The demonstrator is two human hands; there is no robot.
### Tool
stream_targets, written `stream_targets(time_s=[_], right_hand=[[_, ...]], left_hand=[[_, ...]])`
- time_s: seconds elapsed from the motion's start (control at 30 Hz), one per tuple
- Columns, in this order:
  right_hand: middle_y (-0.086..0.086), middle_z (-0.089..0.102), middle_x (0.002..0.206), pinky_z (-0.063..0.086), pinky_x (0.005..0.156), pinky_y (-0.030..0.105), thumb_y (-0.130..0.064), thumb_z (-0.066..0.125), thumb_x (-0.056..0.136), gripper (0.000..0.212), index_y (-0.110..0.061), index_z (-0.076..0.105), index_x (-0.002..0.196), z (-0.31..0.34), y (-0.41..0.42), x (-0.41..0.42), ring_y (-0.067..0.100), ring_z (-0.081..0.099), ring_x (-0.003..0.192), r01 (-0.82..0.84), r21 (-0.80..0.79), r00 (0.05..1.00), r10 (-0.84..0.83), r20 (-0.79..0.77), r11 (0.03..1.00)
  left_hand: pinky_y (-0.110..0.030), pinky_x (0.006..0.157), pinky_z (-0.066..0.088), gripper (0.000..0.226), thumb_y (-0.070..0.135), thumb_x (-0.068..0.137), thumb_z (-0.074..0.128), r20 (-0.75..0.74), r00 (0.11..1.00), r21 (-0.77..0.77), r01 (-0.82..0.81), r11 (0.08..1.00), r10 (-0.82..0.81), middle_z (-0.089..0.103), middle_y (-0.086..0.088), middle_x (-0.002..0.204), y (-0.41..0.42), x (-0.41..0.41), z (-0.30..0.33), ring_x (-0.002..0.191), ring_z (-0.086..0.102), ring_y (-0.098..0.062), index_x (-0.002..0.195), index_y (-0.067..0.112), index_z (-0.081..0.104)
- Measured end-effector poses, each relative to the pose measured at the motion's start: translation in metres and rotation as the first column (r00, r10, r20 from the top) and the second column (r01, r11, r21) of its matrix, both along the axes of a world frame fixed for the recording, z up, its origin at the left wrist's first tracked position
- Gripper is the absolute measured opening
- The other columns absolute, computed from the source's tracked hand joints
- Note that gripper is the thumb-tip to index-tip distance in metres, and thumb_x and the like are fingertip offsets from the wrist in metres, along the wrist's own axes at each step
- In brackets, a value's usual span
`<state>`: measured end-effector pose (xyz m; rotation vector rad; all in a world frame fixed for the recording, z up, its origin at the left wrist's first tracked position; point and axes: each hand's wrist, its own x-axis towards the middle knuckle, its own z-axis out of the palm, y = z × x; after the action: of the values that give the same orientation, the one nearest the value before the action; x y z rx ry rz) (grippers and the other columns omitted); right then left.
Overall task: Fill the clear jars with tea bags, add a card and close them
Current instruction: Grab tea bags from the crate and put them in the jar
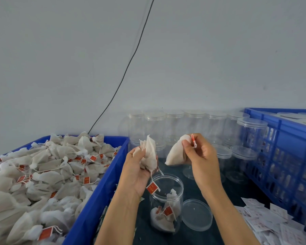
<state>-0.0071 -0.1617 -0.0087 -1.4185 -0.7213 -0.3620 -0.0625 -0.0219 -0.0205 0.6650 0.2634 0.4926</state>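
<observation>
An open clear jar (166, 188) stands on the dark table in front of me, with several tea bags lying in its bottom. Its clear lid (196, 215) lies flat just to its right. My left hand (140, 172) grips a bunch of white tea bags (149, 152) above the jar's left rim, and a red tag on a string dangles over the opening. My right hand (201, 156) pinches a single tea bag (176, 152) by its top, up and to the right of the jar.
A blue crate (99, 200) heaped with tea bags fills the left. Rows of closed empty clear jars (184, 126) line the back wall. A tall blue crate (281, 156) stands at right, with a pile of cards (265, 221) beside it. A black cable runs down the wall.
</observation>
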Motion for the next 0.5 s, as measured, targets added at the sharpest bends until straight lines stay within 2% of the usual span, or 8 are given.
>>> stream_targets(time_s=[0.1, 0.2, 0.23, 0.33, 0.4, 0.43, 0.47, 0.5], right_hand=[[-0.014, 0.059, 0.079, 0.046, 0.062, 0.015, -0.022, 0.058, 0.094, 0.017, -0.030, 0.054, 0.079, -0.004, -0.003, 0.009, 0.001, 0.056, 0.073, 0.081, -0.203, 0.996, -0.073, 0.046, 0.976], [-0.015, 0.060, 0.091, 0.049, 0.072, 0.016, -0.030, 0.057, 0.095, 0.003, -0.027, 0.058, 0.097, -0.009, -0.004, 0.011, -0.003, 0.057, 0.083, 0.022, -0.592, 1.000, -0.012, 0.021, 0.806], [-0.016, 0.060, 0.094, 0.049, 0.073, 0.016, -0.029, 0.057, 0.095, 0.010, -0.027, 0.058, 0.105, -0.012, -0.003, 0.011, -0.002, 0.057, 0.086, -0.002, -0.659, 1.000, 0.009, 0.008, 0.752], [-0.014, 0.059, 0.105, 0.049, 0.083, 0.018, -0.025, 0.056, 0.096, 0.024, -0.029, 0.054, 0.119, -0.016, 0.001, 0.006, 0.000, 0.057, 0.096, -0.024, -0.672, 1.000, 0.023, -0.010, 0.740], [-0.016, 0.061, 0.105, 0.049, 0.088, 0.020, -0.031, 0.059, 0.094, 0.020, -0.033, 0.055, 0.113, -0.016, 0.005, 0.004, -0.002, 0.058, 0.096, -0.069, -0.644, 0.997, 0.079, -0.013, 0.762], [-0.017, 0.062, 0.102, 0.050, 0.086, 0.019, -0.036, 0.062, 0.092, 0.018, -0.034, 0.056, 0.109, -0.017, 0.008, 0.002, -0.004, 0.058, 0.093, -0.118, -0.618, 0.992, 0.122, -0.035, 0.777], [-0.017, 0.063, 0.100, 0.050, 0.082, 0.018, -0.040, 0.065, 0.088, 0.020, -0.035, 0.055, 0.106, -0.017, 0.010, 0.000, -0.005, 0.059, 0.091, -0.154, -0.591, 0.987, 0.153, -0.052, 0.792], [-0.017, 0.063, 0.099, 0.049, 0.079, 0.016, -0.043, 0.067, 0.086, 0.024, -0.035, 0.054, 0.104, -0.018, 0.013, -0.002, -0.005, 0.059, 0.090, -0.160, -0.570, 0.986, 0.159, -0.052, 0.806]], left_hand=[[-0.035, 0.066, 0.051, 0.016, 0.005, 0.094, 0.054, 0.008, 0.998, 0.024, -0.056, 0.998, 0.056, 0.054, -0.019, 0.129, 0.004, 0.000, 0.002, 0.106, 0.057, -0.030, 0.110, 0.006, 0.054], [-0.033, 0.060, 0.057, 0.011, 0.005, 0.096, 0.052, 0.076, 0.997, 0.011, -0.014, 1.000, 0.014, 0.055, -0.020, 0.127, 0.005, -0.001, 0.002, 0.100, 0.059, -0.028, 0.105, 0.002, 0.057], [-0.036, 0.062, 0.058, 0.015, 0.004, 0.096, 0.051, 0.091, 0.996, -0.001, 0.002, 1.000, -0.002, 0.055, -0.021, 0.127, 0.005, -0.002, 0.002, 0.101, 0.060, -0.029, 0.109, 0.001, 0.056], [-0.048, 0.080, 0.054, 0.033, -0.001, 0.093, 0.046, 0.111, 0.993, -0.069, 0.045, 0.997, -0.037, 0.050, -0.025, 0.132, 0.004, -0.003, 0.003, 0.114, 0.056, -0.037, 0.126, -0.002, 0.046], [-0.050, 0.094, 0.050, 0.028, -0.003, 0.092, 0.044, 0.097, 0.993, -0.060, 0.077, 0.995, -0.071, 0.051, -0.028, 0.132, 0.002, -0.003, 0.004, 0.120, 0.054, -0.039, 0.120, -0.003, 0.049], [-0.046, 0.094, 0.052, 0.025, -0.004, 0.093, 0.044, 0.078, 0.993, -0.023, 0.088, 0.996, -0.086, 0.054, -0.027, 0.129, 0.001, -0.003, 0.004, 0.119, 0.056, -0.037, 0.117, -0.003, 0.052], [-0.040, 0.085, 0.057, 0.025, -0.004, 0.094, 0.046, 0.058, 0.994, 0.026, 0.096, 0.995, -0.098, 0.058, -0.025, 0.123, 0.000, -0.003, 0.003, 0.112, 0.061, -0.034, 0.117, -0.003, 0.053], [-0.033, 0.069, 0.060, 0.026, -0.004, 0.093, 0.049, 0.041, 0.993, 0.072, 0.103, 0.992, -0.106, 0.062, -0.023, 0.115, -0.001, -0.002, 0.002, 0.100, 0.065, -0.030, 0.119, -0.003, 0.054]])
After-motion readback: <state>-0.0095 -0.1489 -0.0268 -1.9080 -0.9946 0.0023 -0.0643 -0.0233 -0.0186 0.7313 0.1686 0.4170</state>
